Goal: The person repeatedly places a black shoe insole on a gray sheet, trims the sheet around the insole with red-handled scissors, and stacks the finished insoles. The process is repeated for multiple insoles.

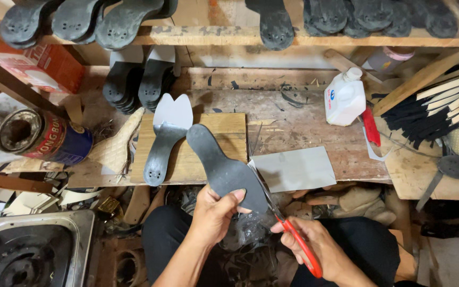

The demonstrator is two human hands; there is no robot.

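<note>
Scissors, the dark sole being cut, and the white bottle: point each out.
Scissors [305, 251], head view, on the red handle.
Dark sole [220, 166], head view, on its flat middle.
White bottle [343, 100], head view, on its body.

The flat dark-grey rubber sole piece [224, 171] is one matte tone throughout. The scissors [292, 234] have bright red-orange plastic handles and a dull steel blade. On the pale wooden board [216, 139] lies a two-tone insole [164, 139] — white at the forked end, charcoal with small punched holes at the rounded end. Beside it, a plain light-grey rectangular sheet [296, 168]. The white plastic bottle [345, 98] bears a small blue mark — the round tin can [43, 136] is navy and red.
</note>
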